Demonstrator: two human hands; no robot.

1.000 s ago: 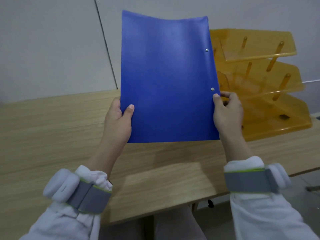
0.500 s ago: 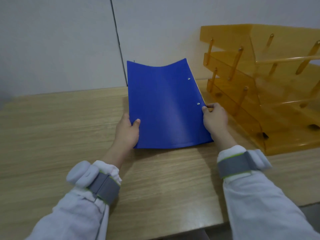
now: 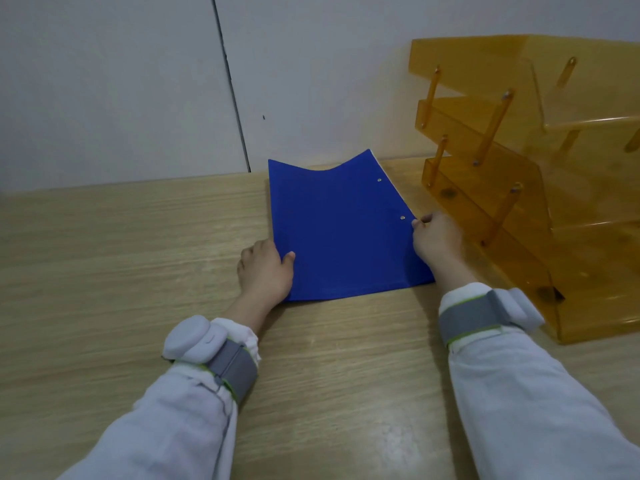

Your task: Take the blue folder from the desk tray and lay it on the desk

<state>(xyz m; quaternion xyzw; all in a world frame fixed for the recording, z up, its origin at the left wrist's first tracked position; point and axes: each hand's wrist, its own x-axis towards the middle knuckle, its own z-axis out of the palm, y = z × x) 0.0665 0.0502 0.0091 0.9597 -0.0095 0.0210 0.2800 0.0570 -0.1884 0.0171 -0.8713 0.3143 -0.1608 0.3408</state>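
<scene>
The blue folder [image 3: 343,233] lies low on the wooden desk [image 3: 138,265], its near edge on the wood and its far corners still curled upward. My left hand [image 3: 265,271] pinches its left edge, thumb on top. My right hand [image 3: 436,239] grips its right edge near the two metal rivets. The orange see-through desk tray [image 3: 540,188], three tiers high, stands just right of the folder; its tiers look bare.
A pale wall with a dark vertical seam [image 3: 230,84] runs right behind the desk. The tray's front corner [image 3: 554,296] sits close beside my right wrist. Both wrists wear grey bands with white pods.
The folder came down from upright in front of me to nearly flat on the desk, both hands keeping their hold on its sides. My view tilted down toward the desk.
</scene>
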